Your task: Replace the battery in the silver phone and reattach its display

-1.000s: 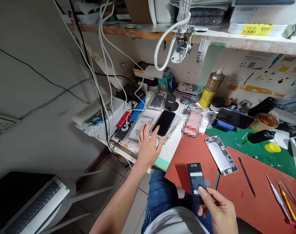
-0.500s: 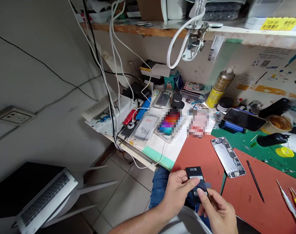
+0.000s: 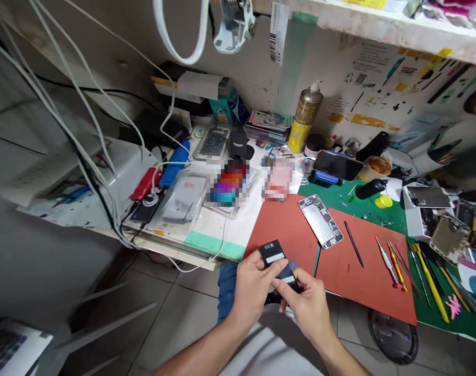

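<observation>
A flat black rectangular piece (image 3: 271, 251) with pale strips, which looks like a phone battery, is held above my lap near the table's front edge. My left hand (image 3: 253, 279) grips its left side, thumb on top. Around its lower right end are the closed fingers of my right hand (image 3: 304, 295), the thumb pressing near a pale strip. The fingers beneath the piece are partly hidden. Beyond my hands, an opened phone housing (image 3: 321, 222) with bare metal and circuitry lies on the red mat (image 3: 363, 256). A black stick tool (image 3: 353, 244) lies right of it.
Tweezers (image 3: 389, 262) and several tools lie at the right. Behind the mat are a phone on a blue stand (image 3: 337, 165), a spray can (image 3: 305, 117) and a black bottle (image 3: 371, 188). White cables (image 3: 81, 99) hang at the left. A shelf (image 3: 379, 28) crosses above.
The view has turned to the right, so more tools show there and the laptop has mostly left the picture. Both hands still hold the black piece, with its pale strips now more exposed.
</observation>
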The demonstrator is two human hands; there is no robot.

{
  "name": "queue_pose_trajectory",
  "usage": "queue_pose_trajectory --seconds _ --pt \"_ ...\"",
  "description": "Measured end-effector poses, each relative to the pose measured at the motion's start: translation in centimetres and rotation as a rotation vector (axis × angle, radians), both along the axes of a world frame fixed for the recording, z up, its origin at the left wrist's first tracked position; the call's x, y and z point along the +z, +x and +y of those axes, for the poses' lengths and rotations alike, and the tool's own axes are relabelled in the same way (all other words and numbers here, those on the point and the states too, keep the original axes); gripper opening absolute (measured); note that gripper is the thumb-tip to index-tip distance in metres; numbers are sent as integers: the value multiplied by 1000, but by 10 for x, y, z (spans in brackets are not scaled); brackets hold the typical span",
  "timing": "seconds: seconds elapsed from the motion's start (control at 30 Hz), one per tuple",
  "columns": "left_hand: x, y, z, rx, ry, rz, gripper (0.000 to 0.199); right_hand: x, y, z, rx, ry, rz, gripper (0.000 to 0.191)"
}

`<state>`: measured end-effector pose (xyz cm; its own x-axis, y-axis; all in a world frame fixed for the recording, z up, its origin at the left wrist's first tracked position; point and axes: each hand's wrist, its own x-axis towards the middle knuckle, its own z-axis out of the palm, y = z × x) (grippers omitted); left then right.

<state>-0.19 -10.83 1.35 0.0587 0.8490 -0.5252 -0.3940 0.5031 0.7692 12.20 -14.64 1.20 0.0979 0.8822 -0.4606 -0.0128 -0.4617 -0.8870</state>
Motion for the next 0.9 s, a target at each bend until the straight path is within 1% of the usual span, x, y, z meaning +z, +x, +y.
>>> queue_pose_trajectory --seconds 0.1,0.17,0.23,0.3,0.33,0.37,0.43,0.47,0.5,0.53,0.57,0.63,0.67,0.7,0.73,0.8,0.83,0.9 --pt "-1 -1 0 -20 3 -3 38 1 3 0 19 6 57 43" --pt "-1 -5 -1 -45 31 -10 41 3 8 0 28 22 60 41" --pt "0 -13 1 -30 63 -17 53 5 17 1 46 69 18 37" --pt "4 -24 5 -13 42 -43 73 10 31 5 103 207 -77 27" --pt "6 -29 8 -53 1 -67 81 12 39 8 144 308 -138 20" --pt "9 -34 11 -136 -61 -73 83 15 48 10 194 418 -196 15" --pt "16 -39 16 -382 -185 -113 72 19 62 16 284 593 -284 17" --pt "19 -40 18 -493 -218 -145 63 20 66 19 306 637 -307 20" --pt "22 -40 18 -564 -230 -175 55 20 68 21 282 650 -322 22" --pt "24 -39 17 -588 -223 -196 49 20 68 22 208 627 -320 25" --pt "25 -37 16 -567 -199 -201 45 19 65 22 95 567 -290 28" --pt "25 -31 13 -460 -141 -181 40 15 52 20 -143 365 -129 32" --pt "24 -29 11 -413 -110 -168 39 14 44 18 -216 245 4 33" --pt "22 -26 9 -381 -81 -154 38 13 35 16 -234 138 157 33" --pt "21 -24 7 -362 -54 -139 38 12 27 15 -215 48 309 33" --pt "19 -20 4 -341 1 -98 36 13 12 12 -178 -62 534 33" --pt "19 -18 2 -334 26 -67 36 14 7 12 -181 -92 601 34" --pt "21 -15 1 -319 66 7 35 17 2 12 -211 -112 654 37"
